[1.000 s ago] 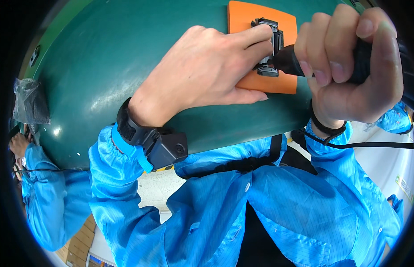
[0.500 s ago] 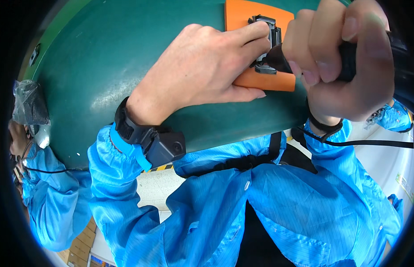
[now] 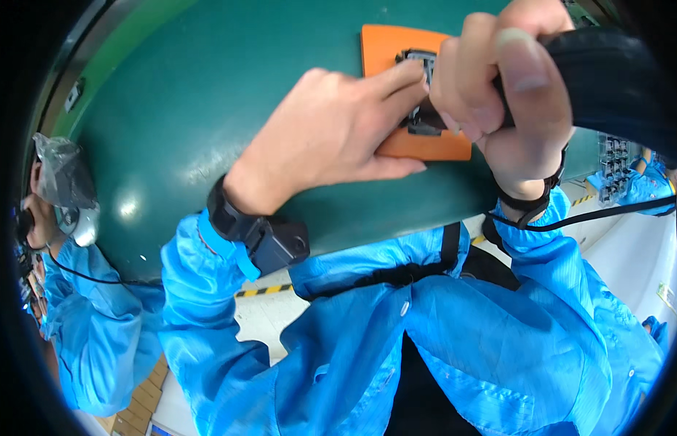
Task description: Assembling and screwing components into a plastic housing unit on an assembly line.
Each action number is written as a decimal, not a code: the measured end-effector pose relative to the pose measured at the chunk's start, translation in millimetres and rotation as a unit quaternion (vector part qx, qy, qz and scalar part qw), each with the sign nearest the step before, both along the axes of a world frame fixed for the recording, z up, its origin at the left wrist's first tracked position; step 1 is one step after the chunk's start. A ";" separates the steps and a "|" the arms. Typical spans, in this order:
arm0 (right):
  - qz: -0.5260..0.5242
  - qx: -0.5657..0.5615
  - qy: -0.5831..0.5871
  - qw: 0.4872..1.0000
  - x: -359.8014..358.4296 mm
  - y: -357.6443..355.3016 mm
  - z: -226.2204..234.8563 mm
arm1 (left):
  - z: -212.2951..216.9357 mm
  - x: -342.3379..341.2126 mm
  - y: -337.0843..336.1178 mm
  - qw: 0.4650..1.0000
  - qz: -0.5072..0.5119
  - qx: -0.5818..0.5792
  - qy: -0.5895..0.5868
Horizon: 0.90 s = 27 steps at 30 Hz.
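Note:
An orange block (image 3: 426, 148) lies on the green table, with a small black frame-like part (image 3: 424, 130) seated on it. My left hand (image 3: 327, 134) is closed over them, fingertips pressed on the part and thumb along the block's near edge. From the right, my right hand (image 3: 502, 87) is wrapped round a black electric screwdriver (image 3: 604, 80). Its dark nose points down at the part. Fingers cover the tip, so I cannot tell whether it touches. Much of the part is hidden beneath both hands.
A clear plastic bag (image 3: 62, 174) with dark contents lies at the table's left edge, near a co-worker's hand (image 3: 40, 218) and blue sleeve (image 3: 106, 320). Rows of small black parts (image 3: 613, 167) stand at the right, beside another blue sleeve (image 3: 644, 190). A black cable (image 3: 600, 216) runs from my right wrist.
The view has shifted a little. My right hand and the screwdriver have come left, closer to my left fingertips. My left hand keeps its hold on the part and block.

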State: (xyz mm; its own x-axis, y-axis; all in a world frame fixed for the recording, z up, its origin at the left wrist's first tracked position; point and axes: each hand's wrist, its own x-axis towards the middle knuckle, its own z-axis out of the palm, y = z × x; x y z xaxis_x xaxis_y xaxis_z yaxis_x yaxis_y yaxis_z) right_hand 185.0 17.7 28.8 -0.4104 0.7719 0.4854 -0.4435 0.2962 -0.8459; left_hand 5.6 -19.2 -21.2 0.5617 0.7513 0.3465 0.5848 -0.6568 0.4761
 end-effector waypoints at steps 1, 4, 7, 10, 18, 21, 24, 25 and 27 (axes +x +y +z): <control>-0.004 0.009 0.008 1.000 6.7 7.5 0.4 | 2.1 -0.3 -0.5 1.000 0.006 -0.015 0.008; 0.075 0.036 0.049 0.995 42.5 27.2 21.8 | 4.5 -3.4 0.5 0.999 -0.003 -0.013 0.052; -0.010 -0.008 0.097 0.995 109.8 41.1 54.4 | 10.5 2.5 5.0 0.997 -0.020 -0.013 0.076; -0.253 -0.053 -0.056 0.964 170.3 42.9 52.9 | 12.1 -5.3 0.5 0.996 -0.039 -0.027 0.074; -0.541 -0.004 -0.529 0.654 233.3 73.0 -39.8 | 27.7 -3.7 1.7 0.966 -0.022 0.195 0.171; -0.531 0.066 -0.569 0.624 235.6 77.3 -59.5 | 37.4 -2.0 3.7 0.992 -0.020 0.121 0.018; -0.521 0.011 -0.603 0.604 226.5 82.5 -49.5 | 60.4 0.7 -3.9 0.893 0.232 -0.228 -0.310; -0.517 -0.015 -0.614 0.597 224.4 81.3 -44.7 | 67.1 -0.1 -2.2 0.863 0.210 -0.270 -0.372; -0.521 0.025 -0.636 0.568 229.8 85.7 -50.4 | 69.7 2.5 1.6 0.822 0.207 -0.298 -0.438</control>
